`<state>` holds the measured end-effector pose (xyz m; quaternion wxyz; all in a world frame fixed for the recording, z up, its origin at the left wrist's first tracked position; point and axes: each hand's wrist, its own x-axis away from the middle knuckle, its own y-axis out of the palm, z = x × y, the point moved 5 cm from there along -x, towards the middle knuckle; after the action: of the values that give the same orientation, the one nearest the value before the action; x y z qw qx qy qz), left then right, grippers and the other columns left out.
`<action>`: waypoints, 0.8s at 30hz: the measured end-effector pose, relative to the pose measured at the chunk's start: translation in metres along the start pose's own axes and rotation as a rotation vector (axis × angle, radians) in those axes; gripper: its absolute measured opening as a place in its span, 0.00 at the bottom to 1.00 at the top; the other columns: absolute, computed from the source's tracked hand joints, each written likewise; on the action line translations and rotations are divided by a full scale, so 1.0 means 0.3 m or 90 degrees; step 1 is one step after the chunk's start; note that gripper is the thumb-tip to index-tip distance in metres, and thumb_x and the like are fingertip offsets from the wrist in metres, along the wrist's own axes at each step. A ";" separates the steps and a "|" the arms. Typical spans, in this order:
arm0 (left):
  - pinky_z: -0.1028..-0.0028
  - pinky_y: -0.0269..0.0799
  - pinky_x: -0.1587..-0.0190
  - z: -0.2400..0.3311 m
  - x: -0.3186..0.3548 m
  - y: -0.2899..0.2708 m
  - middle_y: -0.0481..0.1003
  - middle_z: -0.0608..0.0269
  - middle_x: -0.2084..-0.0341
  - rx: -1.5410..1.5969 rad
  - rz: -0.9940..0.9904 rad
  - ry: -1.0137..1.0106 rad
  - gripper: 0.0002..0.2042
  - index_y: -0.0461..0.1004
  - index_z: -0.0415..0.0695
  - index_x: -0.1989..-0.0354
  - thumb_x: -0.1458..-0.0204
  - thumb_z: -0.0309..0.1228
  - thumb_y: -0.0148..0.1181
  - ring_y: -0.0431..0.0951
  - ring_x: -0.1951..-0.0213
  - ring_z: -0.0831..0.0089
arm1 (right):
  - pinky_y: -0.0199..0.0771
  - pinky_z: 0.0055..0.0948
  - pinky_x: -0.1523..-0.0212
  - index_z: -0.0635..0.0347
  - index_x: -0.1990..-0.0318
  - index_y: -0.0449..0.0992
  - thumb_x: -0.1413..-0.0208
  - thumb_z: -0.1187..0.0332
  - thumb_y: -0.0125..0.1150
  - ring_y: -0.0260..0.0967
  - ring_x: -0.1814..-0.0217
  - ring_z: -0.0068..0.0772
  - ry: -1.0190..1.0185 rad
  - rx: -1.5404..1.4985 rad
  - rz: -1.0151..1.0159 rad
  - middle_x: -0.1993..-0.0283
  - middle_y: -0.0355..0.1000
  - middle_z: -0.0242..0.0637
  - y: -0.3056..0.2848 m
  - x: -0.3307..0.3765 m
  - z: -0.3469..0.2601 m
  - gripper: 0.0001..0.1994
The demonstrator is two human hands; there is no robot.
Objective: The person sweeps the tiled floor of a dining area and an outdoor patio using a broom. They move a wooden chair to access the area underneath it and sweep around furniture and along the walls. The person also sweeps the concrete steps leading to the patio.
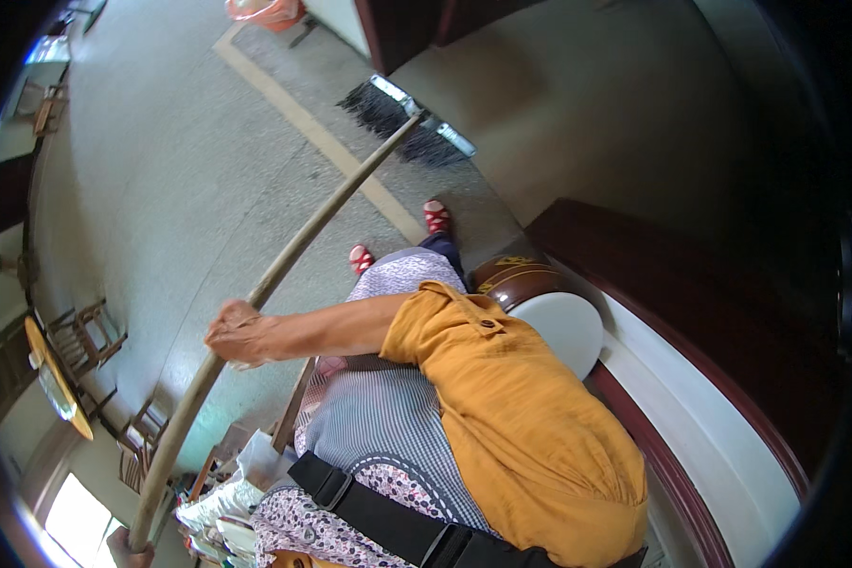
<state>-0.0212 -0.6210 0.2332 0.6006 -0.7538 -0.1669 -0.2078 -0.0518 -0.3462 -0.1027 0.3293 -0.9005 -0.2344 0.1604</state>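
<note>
A long-handled broom [327, 213] slants across the view, its wooden pole running from the lower left up to a wide head with dark bristles [379, 109] on the floor. My right hand [239, 334], at the end of the yellow-sleeved arm, is wrapped round the middle of the pole. Near the lower left edge, my left hand [130, 549] grips the pole close to its upper end. Only a small part of that hand shows.
Beside me at right stands a brown jar [513, 276] with a white lid [563, 331], next to a dark red ledge [625, 246]. An orange-lined bin [270, 11] is at the top. Wooden chairs [85, 336] and a round table [57, 379] stand left.
</note>
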 end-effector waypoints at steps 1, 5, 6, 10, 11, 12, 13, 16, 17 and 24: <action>0.67 0.60 0.79 0.065 -0.049 0.056 0.63 0.52 0.88 0.014 -0.013 0.019 0.09 0.65 0.36 0.84 0.76 0.26 0.55 0.64 0.85 0.60 | 0.69 0.27 0.76 0.52 0.79 0.74 0.63 0.66 0.58 0.70 0.76 0.26 0.012 0.050 0.098 0.78 0.72 0.32 -0.054 0.099 0.055 0.03; 0.65 0.61 0.80 0.427 -0.286 0.353 0.67 0.50 0.88 -0.054 -0.132 0.125 0.10 0.68 0.36 0.84 0.75 0.30 0.57 0.66 0.86 0.58 | 0.70 0.28 0.77 0.56 0.76 0.76 0.63 0.69 0.57 0.71 0.74 0.28 0.183 0.102 -0.090 0.72 0.74 0.37 -0.113 0.470 0.410 0.04; 0.65 0.64 0.77 0.536 -0.330 0.435 0.68 0.50 0.87 -0.049 -0.130 0.173 0.11 0.70 0.36 0.82 0.74 0.31 0.59 0.69 0.83 0.56 | 0.69 0.30 0.75 0.57 0.77 0.75 0.61 0.69 0.55 0.71 0.74 0.29 0.248 0.125 -0.139 0.75 0.73 0.38 -0.112 0.578 0.518 0.04; 0.64 0.68 0.71 1.015 -0.482 0.789 0.72 0.48 0.81 0.007 -0.305 0.300 0.15 0.74 0.39 0.75 0.67 0.38 0.62 0.73 0.78 0.55 | 0.64 0.35 0.66 0.52 0.78 0.71 0.66 0.71 0.58 0.67 0.69 0.36 0.311 0.201 0.093 0.77 0.67 0.35 -0.151 1.097 0.876 0.04; 0.63 0.68 0.69 1.154 -0.485 0.844 0.73 0.46 0.78 -0.026 -0.342 0.326 0.14 0.74 0.40 0.73 0.64 0.38 0.60 0.73 0.74 0.52 | 0.65 0.38 0.67 0.52 0.78 0.71 0.69 0.70 0.59 0.67 0.70 0.41 0.318 0.213 0.126 0.76 0.68 0.38 -0.150 1.249 0.948 0.06; 0.61 0.68 0.67 1.298 -0.479 0.880 0.73 0.44 0.75 -0.041 -0.368 0.383 0.13 0.74 0.39 0.71 0.61 0.37 0.57 0.73 0.71 0.50 | 0.66 0.41 0.68 0.54 0.80 0.70 0.72 0.72 0.63 0.67 0.69 0.43 0.368 0.218 0.034 0.76 0.68 0.40 -0.125 1.362 1.062 0.08; 0.61 0.68 0.66 1.410 -0.477 0.904 0.73 0.43 0.74 -0.090 -0.433 0.338 0.13 0.74 0.39 0.68 0.57 0.35 0.53 0.74 0.69 0.50 | 0.66 0.41 0.66 0.56 0.73 0.70 0.75 0.75 0.65 0.66 0.64 0.44 0.480 0.118 -0.050 0.71 0.68 0.40 -0.107 1.506 1.170 0.15; 0.62 0.69 0.68 1.695 -0.430 0.886 0.73 0.44 0.76 -0.040 -0.345 0.439 0.08 0.72 0.37 0.74 0.56 0.28 0.48 0.75 0.70 0.53 | 0.62 0.39 0.52 0.57 0.61 0.65 0.72 0.85 0.57 0.63 0.58 0.46 0.523 -0.014 0.164 0.62 0.65 0.42 -0.089 1.796 1.312 0.24; 0.63 0.70 0.69 1.763 -0.398 0.871 0.73 0.45 0.76 -0.004 -0.279 0.509 0.07 0.72 0.37 0.75 0.57 0.28 0.49 0.75 0.70 0.55 | 0.61 0.40 0.51 0.57 0.63 0.66 0.72 0.85 0.57 0.63 0.59 0.47 0.399 0.150 0.202 0.63 0.65 0.43 -0.080 1.785 1.328 0.22; 0.63 0.70 0.72 1.440 -0.439 0.745 0.72 0.51 0.79 -0.053 -0.186 0.411 0.05 0.69 0.42 0.73 0.55 0.29 0.49 0.75 0.73 0.57 | 0.61 0.41 0.50 0.58 0.72 0.71 0.71 0.81 0.57 0.64 0.61 0.47 0.525 0.206 0.119 0.71 0.68 0.43 0.043 1.517 1.244 0.13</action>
<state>0.0264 -0.2498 -0.1043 0.5548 -0.6413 -0.0658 -0.5259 0.1685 0.0786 -0.4458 0.5160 -0.8433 0.0265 -0.1480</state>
